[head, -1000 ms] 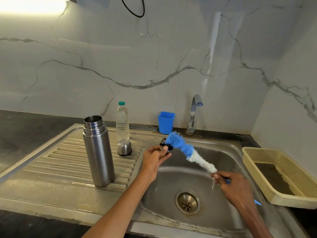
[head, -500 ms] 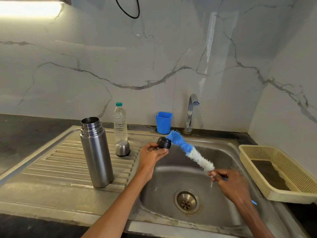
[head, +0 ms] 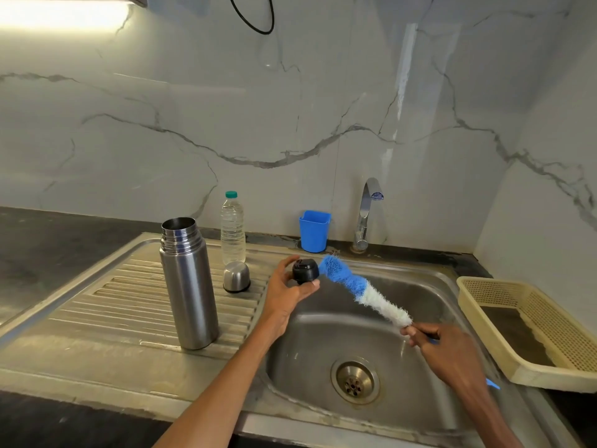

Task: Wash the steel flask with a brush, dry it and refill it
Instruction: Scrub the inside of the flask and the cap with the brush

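The steel flask [head: 190, 286] stood upright and uncapped on the drainboard, left of the sink basin [head: 371, 321], with its steel cup [head: 236, 277] inverted just behind it beside a plastic water bottle [head: 232, 228]. Over the basin's left rim, the left hand [head: 289, 294] pinched the black stopper [head: 305, 270]. The right hand [head: 447, 352] gripped the brush [head: 361, 291] by its handle, blue tip touching the stopper.
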